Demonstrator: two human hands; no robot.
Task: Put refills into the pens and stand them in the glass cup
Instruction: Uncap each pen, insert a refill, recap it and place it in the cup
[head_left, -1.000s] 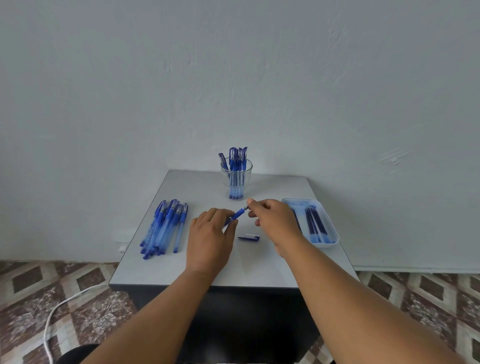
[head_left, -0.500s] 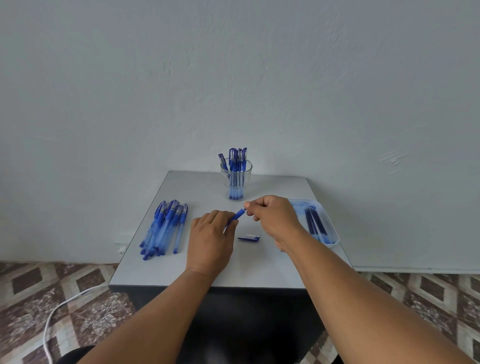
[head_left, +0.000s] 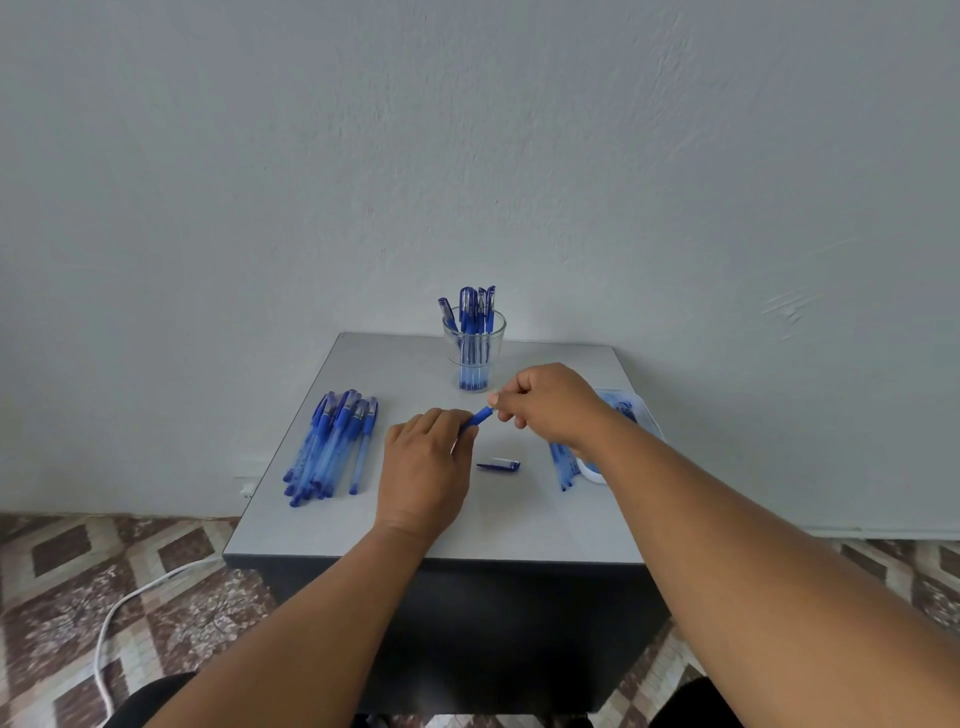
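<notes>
Your left hand (head_left: 423, 470) grips the pen (head_left: 480, 417); your right hand (head_left: 550, 402) fingers pinch its tip. The cap (head_left: 497, 465) lies at 5 o'clock on the tabletop (head_left: 395, 374).

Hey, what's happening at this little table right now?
A person is assembling a blue pen: the left hand holds its barrel while the right hand pinches its tip end. Its cap lies on the table. Finished pens stand in the glass cup; more pens wait at left.

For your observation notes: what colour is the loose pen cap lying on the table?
Dark blue with a pale clip, the pen cap shows in the head view.
</notes>
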